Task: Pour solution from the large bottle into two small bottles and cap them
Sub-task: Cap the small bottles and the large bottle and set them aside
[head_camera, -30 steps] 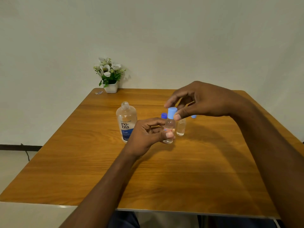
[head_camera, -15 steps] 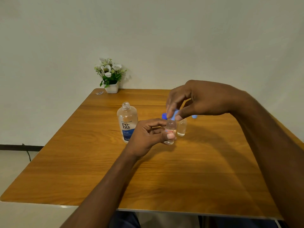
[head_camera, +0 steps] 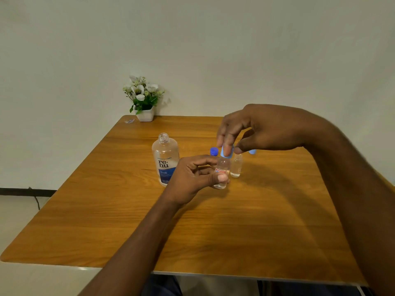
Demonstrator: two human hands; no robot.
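The large clear bottle (head_camera: 165,159) with a blue and white label stands uncapped left of centre on the wooden table (head_camera: 235,227). My left hand (head_camera: 192,178) grips a small clear bottle (head_camera: 222,167) standing on the table. A light blue cap (head_camera: 226,152) sits on that bottle's neck, pinched by the fingertips of my right hand (head_camera: 263,129). Just to the right stands a second small bottle (head_camera: 236,166), uncapped, with liquid in its bottom. A dark blue cap (head_camera: 214,151) lies behind the held bottle. Another light blue cap (head_camera: 252,151) shows partly under my right hand.
A small white pot of white flowers (head_camera: 145,99) stands at the table's far left corner, with a small scrap (head_camera: 129,121) next to it. A plain wall is behind. The table's near edge (head_camera: 213,274) runs close to my body.
My right hand has turned over the cap, its fingers now covering more of it. The cap sits lower on the small bottle's neck. My left hand keeps its grip.
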